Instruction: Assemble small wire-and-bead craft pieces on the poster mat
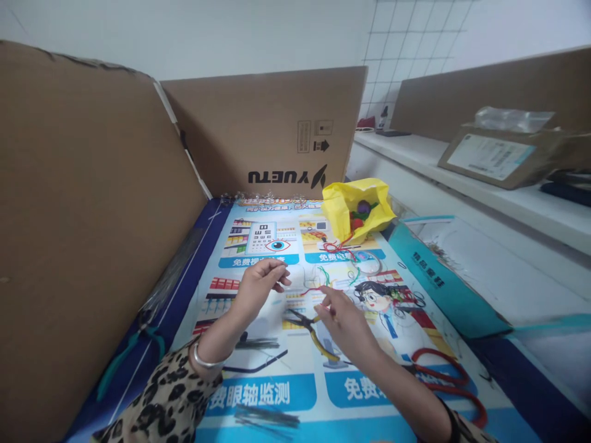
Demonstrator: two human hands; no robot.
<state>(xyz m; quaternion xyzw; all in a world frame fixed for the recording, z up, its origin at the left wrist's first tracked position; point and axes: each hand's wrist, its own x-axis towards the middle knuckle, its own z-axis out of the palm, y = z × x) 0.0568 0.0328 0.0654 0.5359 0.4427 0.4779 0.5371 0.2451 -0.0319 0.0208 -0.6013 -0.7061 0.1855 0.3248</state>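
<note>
My right hand (344, 320) pinches a short red thread (311, 290) between thumb and fingertips, and its loose end points left. Facing it, my left hand (262, 284) is closed with curled fingers; whatever may be in them is too small to make out. A small gap lies between the hands. Just below, pliers (318, 344) with yellow-and-black handles lie on the printed sheet (302, 394), partly behind my right hand. Dark thin wire pieces (258, 343) lie under my left wrist, and another wire bundle (268, 418) is nearer to me.
A yellow bag (337, 212) of coloured yarn stands at the back, red and green threads trailing out. Red-handled scissors (446, 369) lie right, teal-handled pliers (133, 347) left. Cardboard panels (258, 129) wall the left and back. A teal box (443, 277) borders the right.
</note>
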